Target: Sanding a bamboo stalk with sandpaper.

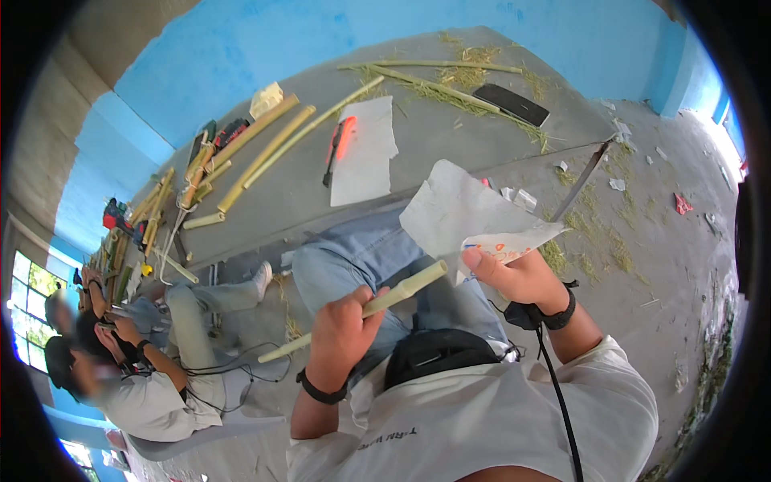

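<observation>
In front of my lap, my left hand [344,328] is closed around a pale green bamboo stick [411,287]. The stick slants, with its thicker jointed end up to the right and its thin end down to the left. A torn whitish sheet of paper [450,207] is pinched in my right hand [526,281], the thumb on top and the other fingers hidden under it. The sheet's folded lower edge has orange and blue print. The stick's thick end is close to the sheet; whether they touch I cannot tell.
On the grey table [438,132] lie another torn sheet [365,165], an orange and black utility knife [340,146], a dark phone [511,104], bamboo poles [269,157] and green shavings [474,68]. Co-workers [152,402] sit at the left. Scraps and shavings litter the floor [658,265] at right.
</observation>
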